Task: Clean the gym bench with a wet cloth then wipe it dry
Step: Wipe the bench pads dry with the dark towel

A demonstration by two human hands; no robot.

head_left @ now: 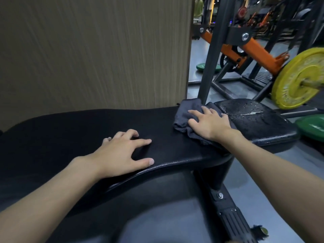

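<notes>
Wet pass seemingly midway: right hand (210, 123), fingers spread flat, presses the dark cloth (184, 111) at the gym bench's (70, 134) right end beside the water-beaded seat pad (259, 123); left hand (121, 155) rests open, empty, mid-bench; drying apparently still to do.

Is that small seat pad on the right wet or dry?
Wet. Droplets and a small puddle glisten on the seat pad, just beyond the grey cloth under the right hand.

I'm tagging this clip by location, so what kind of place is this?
Most likely a gym: a padded black bench, a yellow weight plate, and an orange-and-black machine frame behind.
</notes>
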